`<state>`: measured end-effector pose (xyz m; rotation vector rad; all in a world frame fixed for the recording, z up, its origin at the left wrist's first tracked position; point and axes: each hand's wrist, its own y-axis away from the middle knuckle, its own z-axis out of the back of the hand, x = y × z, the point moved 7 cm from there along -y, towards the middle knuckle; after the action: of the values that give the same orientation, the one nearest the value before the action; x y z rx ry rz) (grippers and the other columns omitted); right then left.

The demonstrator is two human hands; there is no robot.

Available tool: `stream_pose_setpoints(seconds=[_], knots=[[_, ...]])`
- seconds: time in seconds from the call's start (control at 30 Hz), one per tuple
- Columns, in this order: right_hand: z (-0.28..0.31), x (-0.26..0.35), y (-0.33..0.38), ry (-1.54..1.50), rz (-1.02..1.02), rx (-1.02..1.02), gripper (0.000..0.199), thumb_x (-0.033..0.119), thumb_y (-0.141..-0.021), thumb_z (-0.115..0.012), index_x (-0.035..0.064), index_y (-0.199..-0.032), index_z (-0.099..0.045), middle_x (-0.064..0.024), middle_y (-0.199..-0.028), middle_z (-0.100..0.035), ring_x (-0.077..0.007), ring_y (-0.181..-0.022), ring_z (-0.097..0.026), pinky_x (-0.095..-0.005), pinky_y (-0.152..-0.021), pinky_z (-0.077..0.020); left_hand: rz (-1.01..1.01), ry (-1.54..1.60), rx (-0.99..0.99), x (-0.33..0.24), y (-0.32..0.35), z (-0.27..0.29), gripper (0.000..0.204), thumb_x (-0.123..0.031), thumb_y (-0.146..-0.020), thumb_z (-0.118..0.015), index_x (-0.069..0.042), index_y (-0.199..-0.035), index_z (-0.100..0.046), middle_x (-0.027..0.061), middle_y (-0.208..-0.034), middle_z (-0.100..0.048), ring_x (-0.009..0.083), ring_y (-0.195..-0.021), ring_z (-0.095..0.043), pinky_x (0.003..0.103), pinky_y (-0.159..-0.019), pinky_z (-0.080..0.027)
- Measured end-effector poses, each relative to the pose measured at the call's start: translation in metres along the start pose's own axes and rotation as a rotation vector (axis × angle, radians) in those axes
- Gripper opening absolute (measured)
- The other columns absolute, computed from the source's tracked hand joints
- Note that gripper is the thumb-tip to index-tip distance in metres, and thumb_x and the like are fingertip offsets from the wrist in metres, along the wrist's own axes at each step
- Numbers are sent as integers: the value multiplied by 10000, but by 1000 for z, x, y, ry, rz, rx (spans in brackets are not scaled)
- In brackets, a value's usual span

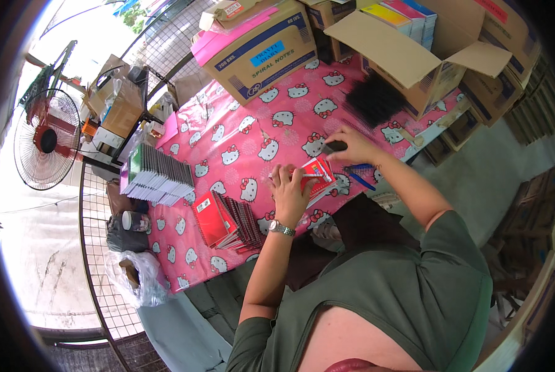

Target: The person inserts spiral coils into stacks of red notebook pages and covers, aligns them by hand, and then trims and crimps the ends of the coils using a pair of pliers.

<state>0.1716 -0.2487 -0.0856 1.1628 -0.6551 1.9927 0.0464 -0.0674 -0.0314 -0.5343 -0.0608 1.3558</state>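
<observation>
My left hand (pixel 290 191) rests on a red notebook (pixel 318 173) with white page edges, its fingers bent over the near left part and holding it against the table. My right hand (pixel 350 147), just beyond the notebook, pinches a small dark block-like thing (pixel 334 147) whose kind I cannot make out. Blue-handled pliers (pixel 361 178) lie right beside the notebook, under my right forearm. To the left of my left wrist sits a fanned stack of red spiral notebooks (pixel 218 220). Farther right on the table lies a heap of thin black coils (pixel 377 100).
A pink cartoon-cat cloth (pixel 231 155) covers the table. Another tall stack of spiral notebooks (pixel 159 177) stands at its left edge, near a plastic bag (pixel 138 279). Cardboard boxes (pixel 262 59) line the back; an open box (pixel 408 62) holds colourful booklets. A fan (pixel 47 139) stands far left.
</observation>
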Motion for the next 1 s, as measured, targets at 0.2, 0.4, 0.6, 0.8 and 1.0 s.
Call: stream_pose_setpoints(seconds=[0.2,0.4,0.6,0.8,1.0], knots=[[-25,65,2,-106,-55,519,430,394,-867,-708,61,-1132,-645,-30,-1069,-545,-131,-993,-520,-321,-869,-439,-122,171,-26,-3,-8,3,301,-245,-760,-781,-82,-975,-648,104,-1023,-573,332,-1034,-506,464,-914,-405],[-21,62,2,200,60,320,497,501,-868,-665,59,-1096,-650,0,-1025,-561,-137,-919,-551,-298,-920,-422,-140,229,14,-4,-11,4,332,-244,-735,-803,-68,-966,-642,94,-1000,-582,322,-1013,-516,446,-891,-423],[-26,60,-7,-93,-17,443,478,439,-851,-684,75,-1155,-625,-24,-1101,-534,-136,-1044,-515,-308,-954,-397,-165,279,6,-4,-17,8,400,-232,-721,-822,-41,-1007,-618,100,-999,-591,330,-1011,-522,448,-899,-427],[-30,68,-18,173,4,434,483,450,-835,-693,68,-1128,-648,-29,-1133,-537,-132,-1049,-520,-290,-923,-411,-95,378,11,10,-19,9,390,-180,-721,-816,-30,-1008,-599,122,-1020,-588,349,-1032,-531,451,-903,-449],[-41,79,-30,-177,-18,523,514,419,-838,-698,22,-1155,-626,-59,-1129,-632,-152,-1045,-594,-298,-962,-440,-57,422,31,37,-20,14,260,-65,-792,-737,-31,-1011,-602,137,-1035,-584,346,-998,-556,429,-861,-468]])
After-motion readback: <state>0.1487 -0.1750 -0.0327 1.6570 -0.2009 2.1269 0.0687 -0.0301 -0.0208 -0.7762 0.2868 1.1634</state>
